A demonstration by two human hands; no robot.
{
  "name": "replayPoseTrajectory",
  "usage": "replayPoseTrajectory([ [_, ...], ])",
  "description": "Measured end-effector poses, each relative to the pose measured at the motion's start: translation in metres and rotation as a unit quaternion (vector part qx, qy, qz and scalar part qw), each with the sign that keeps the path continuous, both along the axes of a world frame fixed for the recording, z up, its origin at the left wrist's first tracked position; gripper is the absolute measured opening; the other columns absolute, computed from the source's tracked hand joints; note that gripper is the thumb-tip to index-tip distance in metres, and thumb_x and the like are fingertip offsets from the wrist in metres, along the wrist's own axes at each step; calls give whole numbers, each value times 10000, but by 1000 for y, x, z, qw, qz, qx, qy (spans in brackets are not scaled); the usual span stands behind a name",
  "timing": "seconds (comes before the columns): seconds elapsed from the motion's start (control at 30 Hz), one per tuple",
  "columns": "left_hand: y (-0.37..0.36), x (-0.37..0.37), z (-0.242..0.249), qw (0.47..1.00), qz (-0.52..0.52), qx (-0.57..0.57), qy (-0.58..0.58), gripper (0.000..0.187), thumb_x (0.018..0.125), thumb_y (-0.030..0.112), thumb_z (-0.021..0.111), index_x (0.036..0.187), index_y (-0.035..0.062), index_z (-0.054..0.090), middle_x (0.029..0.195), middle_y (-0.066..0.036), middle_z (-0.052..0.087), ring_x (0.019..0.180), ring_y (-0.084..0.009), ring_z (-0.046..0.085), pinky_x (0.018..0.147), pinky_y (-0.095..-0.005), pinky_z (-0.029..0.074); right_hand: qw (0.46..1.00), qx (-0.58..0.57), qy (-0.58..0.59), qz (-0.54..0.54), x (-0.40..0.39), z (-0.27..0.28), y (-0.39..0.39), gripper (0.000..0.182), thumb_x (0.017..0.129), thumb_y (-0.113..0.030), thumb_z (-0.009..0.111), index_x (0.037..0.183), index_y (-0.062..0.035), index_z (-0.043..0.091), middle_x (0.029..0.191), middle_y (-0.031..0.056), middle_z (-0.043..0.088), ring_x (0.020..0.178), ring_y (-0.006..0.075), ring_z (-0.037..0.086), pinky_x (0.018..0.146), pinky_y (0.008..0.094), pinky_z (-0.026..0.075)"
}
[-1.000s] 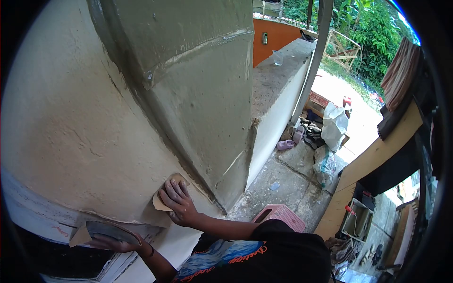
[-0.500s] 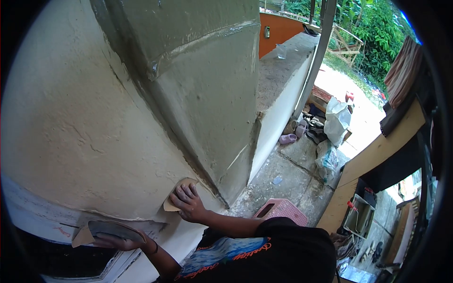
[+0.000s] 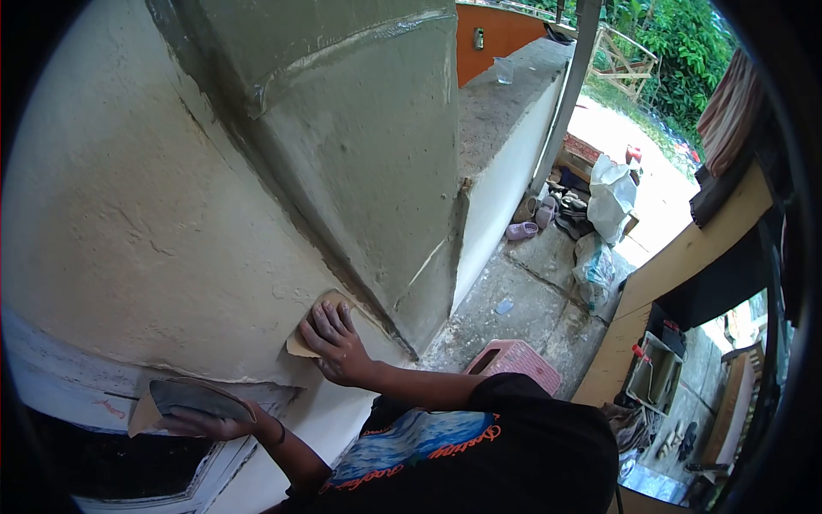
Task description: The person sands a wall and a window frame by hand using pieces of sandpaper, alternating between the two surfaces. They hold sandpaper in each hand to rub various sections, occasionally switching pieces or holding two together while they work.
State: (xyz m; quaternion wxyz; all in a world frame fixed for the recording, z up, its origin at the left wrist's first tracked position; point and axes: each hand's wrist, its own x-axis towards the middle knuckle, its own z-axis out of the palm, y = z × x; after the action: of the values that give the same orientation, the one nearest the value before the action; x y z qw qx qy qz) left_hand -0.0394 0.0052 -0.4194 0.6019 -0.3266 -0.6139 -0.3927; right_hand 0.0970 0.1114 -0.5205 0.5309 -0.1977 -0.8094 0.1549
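My right hand [image 3: 338, 347] lies flat on a tan piece of sandpaper [image 3: 300, 344], pressing it against the cream wall [image 3: 188, 283]. The spot is beside the edge where the wall meets the olive-grey pillar [image 3: 368, 171]. Lower left, my left hand [image 3: 210, 423] grips a curled sheet of sandpaper [image 3: 193, 396], grey on one face and brown on the other. It is held in front of the white frame [image 3: 77, 364] of a dark opening, with the fingers partly hidden by the sheet.
A pink plastic stool [image 3: 522, 364] stands on the concrete floor close to my right arm. Beyond it are several shoes [image 3: 522, 230] and white sacks [image 3: 612, 197]. A paint roller [image 3: 642, 355] and tray [image 3: 658, 377] sit at right. A ledge [image 3: 514, 111] holds a clear cup [image 3: 503, 70].
My right hand has slid slightly up and left along the wall with the sandpaper. My left hand has shifted slightly with its sheet. The view has tilted a little.
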Motion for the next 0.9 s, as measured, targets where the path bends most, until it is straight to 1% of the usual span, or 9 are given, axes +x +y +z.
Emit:
replayPoseTrajectory([
  [0.17, -1, -6, 2, 999, -26, 4, 25, 665, 803, 431, 538, 1313, 56, 337, 1365, -227, 258, 1289, -371, 189, 1025, -506, 146, 998, -2, 58, 22, 8, 78, 9, 707, 618, -109, 589, 1286, -54, 364, 1356, 196, 286, 1276, 350, 244, 1044, 502, 108],
  [0.33, -5, -1, -1, 1000, 20, -11, 19, 594, 833, 382, 511, 1301, 50, 354, 1362, -223, 264, 1270, -375, 233, 1019, -493, 190, 1000, 14, -14, 12, 3, 5, 3, 690, 627, -112, 576, 1284, -57, 373, 1349, 204, 296, 1271, 360, 250, 1044, 498, 98],
  [0.43, 0, 3, 2, 999, 23, -11, 33, 523, 865, 328, 484, 1288, 43, 371, 1359, -225, 268, 1253, -381, 268, 1010, -477, 237, 1000, -25, -7, 15, 1, 18, -2, 645, 635, -93, 543, 1260, -30, 397, 1350, 249, 263, 1271, 417, 207, 1030, 533, 91],
  [0.47, 0, 4, 4, 999, 15, -6, 33, 529, 864, 332, 485, 1289, 40, 369, 1358, -229, 267, 1253, -383, 266, 1010, -475, 239, 999, -33, 11, 21, 4, 39, -2, 698, 628, -102, 579, 1291, -61, 364, 1357, 214, 275, 1279, 368, 226, 1041, 501, 104],
  [0.6, 2, 10, 10, 999, -18, -3, 50, 527, 862, 320, 490, 1288, 35, 369, 1357, -233, 265, 1255, -381, 263, 1010, -460, 247, 999, -9, 48, 24, 4, 73, 8, 708, 619, -122, 600, 1287, -68, 374, 1354, 214, 281, 1279, 368, 228, 1037, 505, 117],
  [0.73, -4, -3, 0, 999, 2, 1, 37, 548, 851, 321, 515, 1295, 40, 358, 1361, -233, 255, 1254, -384, 263, 1014, -456, 243, 999, 44, 10, -4, -2, -13, 8, 695, 614, -125, 609, 1278, -95, 405, 1337, 224, 307, 1267, 380, 250, 1028, 511, 132],
  [0.83, 0, 3, 1, 1000, 11, 2, 29, 563, 843, 331, 527, 1297, 46, 356, 1363, -232, 253, 1255, -385, 259, 1014, -464, 239, 999, -37, 8, -4, -2, 9, -2, 695, 622, -98, 586, 1288, -90, 389, 1345, 233, 287, 1265, 395, 242, 1028, 518, 120],
  [0.87, 0, 5, 2, 1000, 10, 2, 23, 572, 839, 343, 531, 1296, 47, 356, 1362, -231, 254, 1257, -384, 256, 1014, -470, 238, 998, -49, 22, 29, -1, 28, 0, 564, 714, -157, 506, 1253, -20, 409, 1343, 294, 233, 1268, 444, 183, 1020, 546, 76],
  [0.9, -1, 5, 3, 1000, 10, -2, 24, 572, 839, 343, 531, 1296, 47, 356, 1362, -231, 254, 1257, -384, 256, 1014, -470, 238, 998, -53, 24, 29, 2, 47, 2, 564, 714, -157, 506, 1253, -20, 409, 1343, 294, 233, 1268, 444, 183, 1020, 546, 76],
])
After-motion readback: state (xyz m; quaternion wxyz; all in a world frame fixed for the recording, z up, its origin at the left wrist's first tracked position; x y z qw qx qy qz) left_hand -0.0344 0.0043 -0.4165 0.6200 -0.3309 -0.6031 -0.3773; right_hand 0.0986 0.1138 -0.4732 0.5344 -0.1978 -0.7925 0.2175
